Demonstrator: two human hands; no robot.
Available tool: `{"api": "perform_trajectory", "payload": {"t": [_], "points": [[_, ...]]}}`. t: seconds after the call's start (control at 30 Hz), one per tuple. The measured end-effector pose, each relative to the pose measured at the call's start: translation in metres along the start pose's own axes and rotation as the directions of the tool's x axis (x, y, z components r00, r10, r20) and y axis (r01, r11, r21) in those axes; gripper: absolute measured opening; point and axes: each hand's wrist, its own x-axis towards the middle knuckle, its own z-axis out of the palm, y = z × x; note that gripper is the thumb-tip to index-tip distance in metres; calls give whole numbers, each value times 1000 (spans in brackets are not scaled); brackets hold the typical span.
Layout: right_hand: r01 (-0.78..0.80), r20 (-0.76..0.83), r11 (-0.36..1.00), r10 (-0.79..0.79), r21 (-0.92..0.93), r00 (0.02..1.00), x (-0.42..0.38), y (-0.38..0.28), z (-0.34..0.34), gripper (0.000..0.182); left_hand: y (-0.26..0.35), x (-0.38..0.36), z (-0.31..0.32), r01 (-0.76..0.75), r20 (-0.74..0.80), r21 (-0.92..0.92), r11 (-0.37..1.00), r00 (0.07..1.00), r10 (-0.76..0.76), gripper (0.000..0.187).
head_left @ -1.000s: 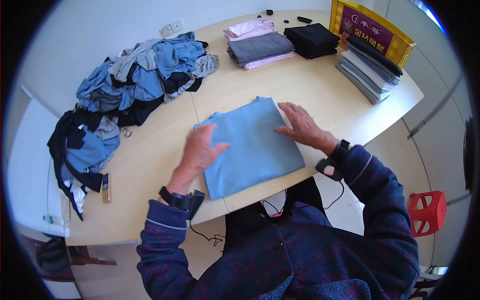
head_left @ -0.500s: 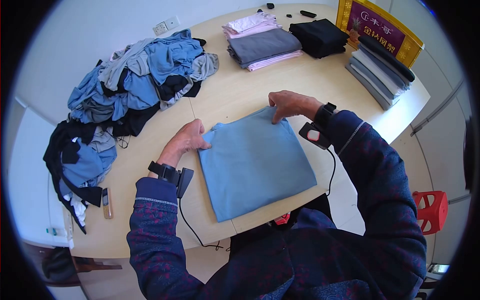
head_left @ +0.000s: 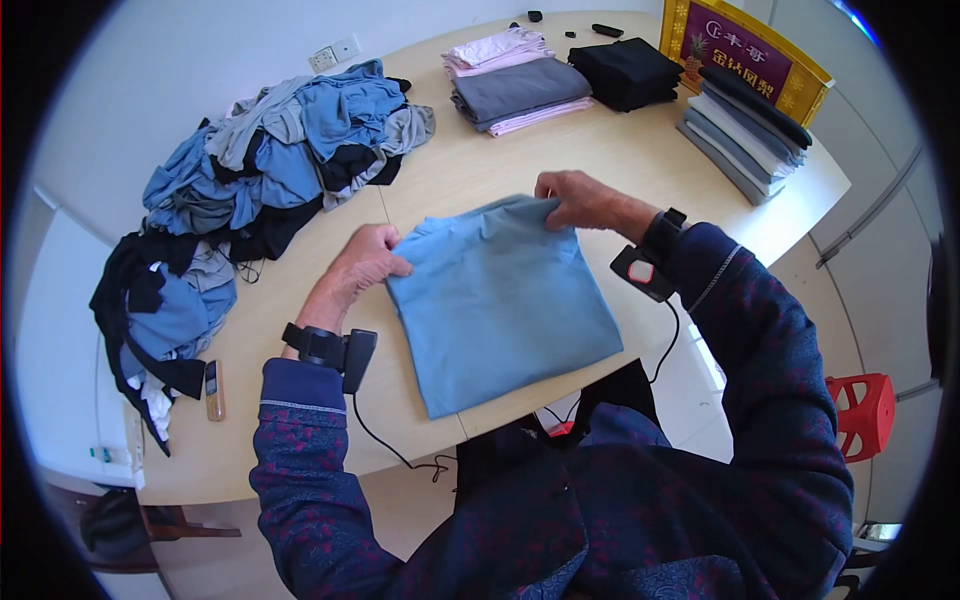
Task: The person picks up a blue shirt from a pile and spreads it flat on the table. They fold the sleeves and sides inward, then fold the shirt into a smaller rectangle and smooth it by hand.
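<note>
A light blue folded garment [head_left: 505,305], which looks like a shirt, lies as a near square at the table's front edge. Its far edge is slightly raised, with soft creases below it. My left hand [head_left: 367,257] pinches the far left corner between thumb and fingers. At the far right corner, my right hand [head_left: 580,203] grips the cloth the same way, thumb on the near side. The fingertips behind the fabric are hidden on both hands. Each wrist wears a black strap with a small device and a cable.
A tangled heap of blue, grey and black clothes [head_left: 290,150] covers the table's left side. Folded pink and grey clothes [head_left: 520,90], a black folded stack [head_left: 625,75] and another stack [head_left: 745,140] stand behind. A phone [head_left: 214,390] lies left; a red stool [head_left: 862,415] stands right.
Both hands have lifted the garment's far edge a little and shifted it slightly left and away from me. Its surface is more creased near the top. The view has tilted slightly.
</note>
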Motion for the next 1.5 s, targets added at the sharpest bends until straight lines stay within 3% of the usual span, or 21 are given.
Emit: {"api": "perform_trajectory", "payload": {"t": [0.13,0.17,0.23,0.4,0.53,0.57,0.6,0.67,0.7,0.77,0.9,1.0,1.1,1.13,1.27,1.5], "points": [[57,-112,997,-50,60,992,-15,-20,-38,43,35,-29,-26,-194,-101,-58,979,977,188,21],[153,-148,988,-147,28,978,-17,-26,-50,42,46,-36,-33,-265,-138,-57,963,957,255,20],[253,-317,966,-259,-61,913,-21,-39,-68,35,68,-47,-49,-349,-232,65,935,906,354,19],[360,-526,881,-473,-307,707,-49,-76,-90,30,102,-80,-55,-418,-420,460,784,675,607,16],[410,-471,730,-673,-546,571,-81,-54,-53,27,62,-87,-11,-413,-327,754,511,439,837,15],[358,-424,721,-658,-593,622,-88,-35,-31,26,41,-89,4,-372,-259,828,420,411,874,15],[429,-362,627,-752,-650,550,-100,-18,-8,28,20,-93,22,-425,-200,813,397,437,877,16],[548,-119,707,-654,-447,747,-133,1,28,37,-15,-111,60,-513,-87,767,385,511,855,25],[531,-22,764,-578,-367,816,-151,4,42,51,-26,-121,75,-548,-28,738,394,558,829,30],[511,-42,800,-550,-315,834,-171,16,63,71,-43,-141,92,-565,30,714,414,615,788,37],[447,-204,889,-458,-98,865,-184,18,63,59,-23,-165,88,-535,84,671,514,743,664,44],[419,-245,905,-391,70,887,-185,21,59,47,-12,-156,84,-576,41,494,652,764,644,51],[414,-255,902,-375,121,891,-185,22,60,38,-9,-136,99,-575,-50,470,670,740,670,59],[416,-257,901,-376,123,890,-185,22,60,35,-7,-131,105,-575,-15,502,646,741,671,67],[242,-311,888,-120,392,943,-188,19,60,29,-9,-125,125,-507,142,650,566,813,565,76],[135,-263,757,51,640,963,-188,23,58,29,13,-114,124,-515,66,591,620,797,600,84]]}}
